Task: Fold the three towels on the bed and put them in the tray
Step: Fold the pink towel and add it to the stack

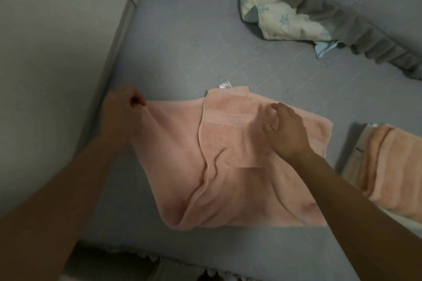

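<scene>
Two bare forearms enter from the near edge and reach over the bed. The left hand has its fingers curled, pinching the left corner of the pink towel and lifting that corner slightly off the bed. The right hand rests on the upper middle of the towel, fingers loosely bent, fingertips pressing the folded-over top layer. The towel lies across the near part of the bed, partly folded: a flap with a woven band covers its right half, and a loose ridge of cloth runs down its centre to the near edge. A white label sticks out at the towel's far edge. Right of the towel, apart from it, a tray holds a folded peach towel. Far beyond the towel, toward the right, a crumpled white floral cloth lies against a grey ruffled cloth. Left of the towel, a pale wall borders the bed.
</scene>
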Action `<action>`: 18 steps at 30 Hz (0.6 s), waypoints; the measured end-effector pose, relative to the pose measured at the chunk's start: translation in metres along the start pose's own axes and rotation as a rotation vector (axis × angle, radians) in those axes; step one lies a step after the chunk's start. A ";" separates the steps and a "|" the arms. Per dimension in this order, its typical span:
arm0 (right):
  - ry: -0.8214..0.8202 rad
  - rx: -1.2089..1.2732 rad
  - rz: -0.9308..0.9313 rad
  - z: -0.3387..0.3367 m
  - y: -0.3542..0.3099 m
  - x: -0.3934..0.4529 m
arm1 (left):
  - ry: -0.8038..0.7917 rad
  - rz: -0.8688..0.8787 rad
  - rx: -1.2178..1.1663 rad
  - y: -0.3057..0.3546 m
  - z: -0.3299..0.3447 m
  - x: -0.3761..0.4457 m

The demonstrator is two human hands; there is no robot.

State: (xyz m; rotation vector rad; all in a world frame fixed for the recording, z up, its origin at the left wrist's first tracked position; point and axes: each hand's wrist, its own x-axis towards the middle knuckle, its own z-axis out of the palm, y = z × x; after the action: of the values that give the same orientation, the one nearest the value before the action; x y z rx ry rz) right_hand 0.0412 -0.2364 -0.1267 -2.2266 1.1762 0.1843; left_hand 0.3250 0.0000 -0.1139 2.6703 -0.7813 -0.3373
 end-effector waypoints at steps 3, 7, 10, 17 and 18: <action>-0.030 -0.100 -0.084 0.014 -0.015 0.016 | -0.173 -0.053 0.228 -0.008 0.019 -0.010; -0.047 -0.288 -0.092 0.036 -0.019 0.035 | -0.328 0.066 -0.112 0.040 0.071 -0.083; -0.025 -0.368 -0.013 0.038 -0.018 0.041 | -0.312 -0.158 -0.277 0.063 0.098 -0.106; 0.149 -0.137 -0.211 0.011 -0.042 0.000 | -0.331 -0.359 -0.505 0.109 0.108 -0.079; 0.194 -0.043 -0.221 0.009 -0.046 -0.009 | -0.324 -0.393 -0.537 0.110 0.105 -0.077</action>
State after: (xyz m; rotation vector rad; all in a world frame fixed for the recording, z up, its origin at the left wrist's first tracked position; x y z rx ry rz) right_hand 0.0739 -0.2055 -0.1097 -2.4357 1.0215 -0.0992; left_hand 0.1766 -0.0704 -0.1578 2.2553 -0.1859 -0.9487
